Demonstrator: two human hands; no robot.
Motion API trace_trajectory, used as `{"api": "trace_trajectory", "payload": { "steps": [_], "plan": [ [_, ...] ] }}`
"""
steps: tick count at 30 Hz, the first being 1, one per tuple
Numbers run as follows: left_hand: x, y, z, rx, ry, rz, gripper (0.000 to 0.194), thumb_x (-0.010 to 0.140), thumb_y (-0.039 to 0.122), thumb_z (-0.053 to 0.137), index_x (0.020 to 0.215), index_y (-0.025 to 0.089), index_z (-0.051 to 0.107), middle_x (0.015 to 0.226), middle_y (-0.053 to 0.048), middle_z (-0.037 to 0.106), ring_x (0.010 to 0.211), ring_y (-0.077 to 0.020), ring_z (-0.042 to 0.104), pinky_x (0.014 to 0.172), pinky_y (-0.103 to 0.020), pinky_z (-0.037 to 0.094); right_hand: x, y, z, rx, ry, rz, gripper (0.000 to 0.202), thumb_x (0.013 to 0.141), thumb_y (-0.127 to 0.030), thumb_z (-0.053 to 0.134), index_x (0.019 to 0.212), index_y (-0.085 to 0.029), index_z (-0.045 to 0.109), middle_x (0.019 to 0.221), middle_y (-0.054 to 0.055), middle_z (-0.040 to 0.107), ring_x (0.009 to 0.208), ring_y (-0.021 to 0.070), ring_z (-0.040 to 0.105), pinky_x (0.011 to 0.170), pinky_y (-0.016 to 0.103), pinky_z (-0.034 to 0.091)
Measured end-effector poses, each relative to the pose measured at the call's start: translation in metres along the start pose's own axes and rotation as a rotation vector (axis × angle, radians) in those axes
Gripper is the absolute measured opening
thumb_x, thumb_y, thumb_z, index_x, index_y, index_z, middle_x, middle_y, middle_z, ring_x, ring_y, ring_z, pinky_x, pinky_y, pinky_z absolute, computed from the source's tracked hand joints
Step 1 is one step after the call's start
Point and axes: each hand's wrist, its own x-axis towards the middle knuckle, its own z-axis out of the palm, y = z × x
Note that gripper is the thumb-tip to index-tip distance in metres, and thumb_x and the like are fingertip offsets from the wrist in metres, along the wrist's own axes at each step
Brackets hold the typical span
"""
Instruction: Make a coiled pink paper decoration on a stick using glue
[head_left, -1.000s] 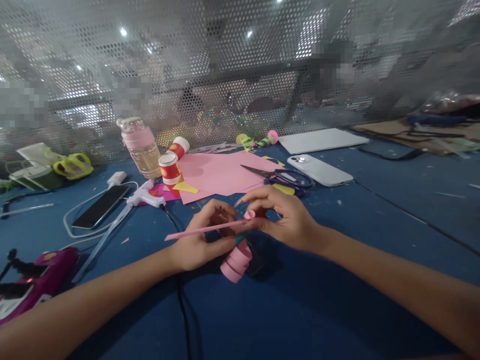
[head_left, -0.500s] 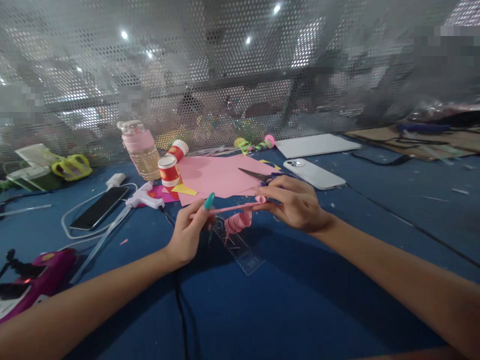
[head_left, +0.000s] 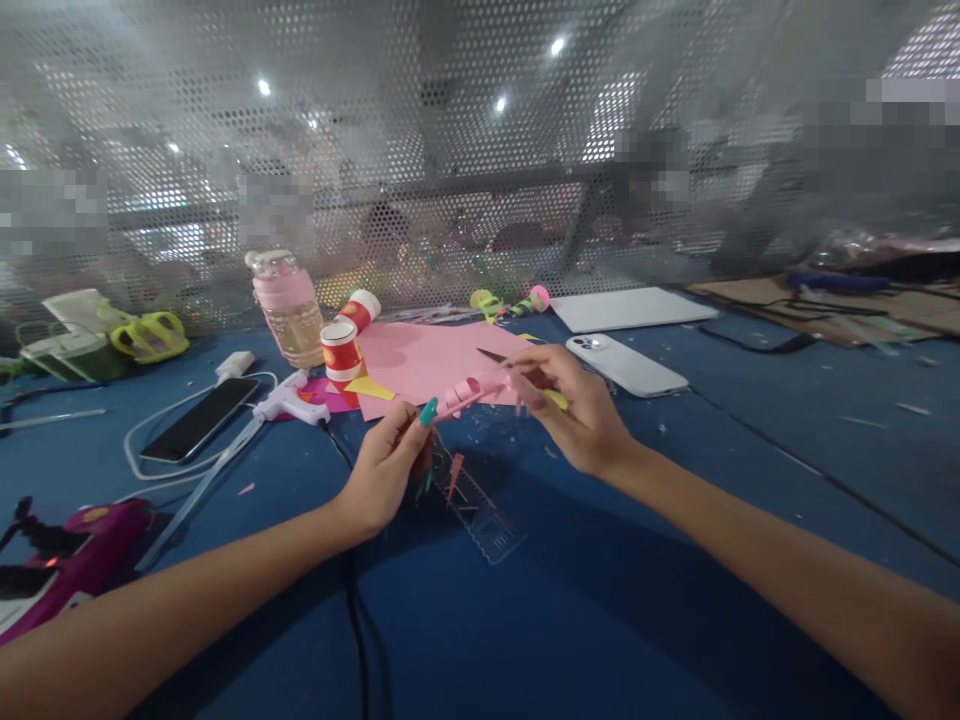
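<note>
My left hand (head_left: pixel 386 465), with long teal nails, pinches one end of a narrow pink paper strip (head_left: pixel 456 400) held above the table. My right hand (head_left: pixel 577 405) has its fingertips closed on the strip's other end. Part of the paper is coiled in loops between the two hands, and a thin pointed end (head_left: pixel 454 478) hangs below. Under the strip lies a clear plastic stencil ruler (head_left: pixel 491 530). A scissors blade (head_left: pixel 491 355) shows behind my right fingers, its handles hidden. Beyond lies a large pink paper sheet (head_left: pixel 420 360).
At left are a white glue gun (head_left: pixel 292 400), a black phone (head_left: pixel 199 420) with a cable and a purple power strip (head_left: pixel 82 550). Red paper cups (head_left: pixel 343 350) and a drink bottle (head_left: pixel 289 310) stand behind. A white phone (head_left: pixel 626 365) and a white flat slab (head_left: pixel 634 308) lie right.
The dangling pink coil has come up between my hands, and my right fingers have shifted on the strip. My left hand keeps its pinch. The view has tilted up slightly.
</note>
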Motion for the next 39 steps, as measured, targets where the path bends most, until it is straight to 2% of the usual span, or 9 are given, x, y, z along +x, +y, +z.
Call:
{"api": "trace_trajectory", "payload": {
  "steps": [5, 16, 23, 28, 31, 33, 35, 37, 39],
  "plan": [
    [-0.002, -0.002, 0.001, 0.037, -0.12, -0.053, 0.037, 0.08, 0.052, 0.045, 0.067, 0.018, 0.042, 0.048, 0.006, 0.042, 0.039, -0.0046, 0.034, 0.038, -0.018, 0.028, 0.002, -0.009, 0.003, 0.008, -0.021, 0.107, 0.038, 0.087, -0.049, 0.038, 0.063, -0.02, 0.044, 0.048, -0.005, 0.045, 0.041, 0.008, 0.042, 0.044, 0.023, 0.033],
    [-0.003, 0.004, 0.005, -0.06, -0.503, -0.148, 0.037, 0.075, 0.049, 0.054, 0.064, 0.014, 0.051, 0.053, 0.001, 0.054, 0.046, -0.0066, 0.045, 0.048, -0.021, 0.034, 0.004, -0.01, 0.008, 0.322, -0.056, 0.291, 0.036, 0.078, -0.05, 0.053, 0.063, -0.018, 0.048, 0.048, -0.007, 0.042, 0.039, 0.0052, 0.038, 0.038, 0.021, 0.028],
    [-0.005, 0.004, 0.01, -0.22, -0.408, -0.214, 0.033, 0.072, 0.045, 0.061, 0.065, 0.013, 0.053, 0.057, 0.0, 0.06, 0.046, -0.0055, 0.047, 0.047, -0.019, 0.035, -0.001, -0.016, 0.014, 0.502, 0.098, 0.471, 0.035, 0.077, -0.054, 0.052, 0.075, -0.021, 0.042, 0.049, -0.009, 0.044, 0.037, 0.0053, 0.036, 0.034, 0.019, 0.027],
    [-0.006, 0.002, 0.01, -0.215, -0.391, -0.198, 0.034, 0.069, 0.046, 0.064, 0.066, 0.013, 0.055, 0.058, -0.001, 0.062, 0.049, -0.0073, 0.052, 0.05, -0.02, 0.04, -0.008, -0.033, 0.023, 0.594, -0.161, 0.563, 0.037, 0.066, -0.051, 0.065, 0.072, -0.016, 0.055, 0.059, -0.003, 0.053, 0.049, 0.0085, 0.049, 0.045, 0.022, 0.041],
    [-0.009, 0.003, 0.01, -0.136, -0.441, -0.182, 0.033, 0.071, 0.046, 0.061, 0.068, 0.013, 0.057, 0.061, -0.001, 0.062, 0.051, -0.0084, 0.053, 0.051, -0.021, 0.04, -0.011, -0.041, 0.028, 0.7, -0.208, 0.603, 0.032, 0.063, -0.045, 0.07, 0.075, -0.016, 0.061, 0.066, 0.0, 0.06, 0.056, 0.012, 0.057, 0.054, 0.026, 0.048],
    [-0.011, 0.004, 0.007, -0.01, -0.46, -0.125, 0.031, 0.074, 0.044, 0.058, 0.07, 0.013, 0.058, 0.06, -0.001, 0.061, 0.051, -0.0092, 0.053, 0.05, -0.021, 0.04, -0.011, -0.043, 0.029, 0.702, -0.17, 0.617, 0.028, 0.062, -0.042, 0.071, 0.071, -0.016, 0.064, 0.067, 0.001, 0.064, 0.061, 0.0128, 0.06, 0.063, 0.027, 0.05],
    [-0.013, 0.004, 0.002, 0.179, -0.415, 0.048, 0.03, 0.079, 0.041, 0.052, 0.069, 0.014, 0.058, 0.057, 0.0, 0.058, 0.05, -0.0095, 0.05, 0.05, -0.022, 0.038, -0.009, -0.042, 0.028, 0.712, -0.144, 0.623, 0.025, 0.062, -0.041, 0.072, 0.067, -0.017, 0.066, 0.067, 0.001, 0.066, 0.065, 0.0126, 0.061, 0.069, 0.026, 0.05],
    [-0.013, 0.003, -0.004, 0.338, -0.264, 0.328, 0.031, 0.084, 0.037, 0.045, 0.067, 0.014, 0.057, 0.057, -0.001, 0.054, 0.052, -0.0099, 0.047, 0.052, -0.023, 0.036, -0.007, -0.04, 0.025, 0.752, -0.166, 0.637, 0.025, 0.062, -0.041, 0.072, 0.067, -0.017, 0.067, 0.064, 0.001, 0.066, 0.062, 0.0119, 0.062, 0.068, 0.025, 0.05],
    [-0.01, -0.001, -0.01, 0.378, -0.021, 0.566, 0.025, 0.086, 0.034, 0.042, 0.074, 0.016, 0.054, 0.065, -0.001, 0.051, 0.06, -0.0115, 0.046, 0.057, -0.025, 0.037, -0.006, -0.039, 0.023, 0.791, -0.213, 0.664, 0.024, 0.063, -0.04, 0.072, 0.066, -0.016, 0.067, 0.06, 0.0, 0.065, 0.057, 0.0107, 0.061, 0.06, 0.023, 0.051]
  ]
}}
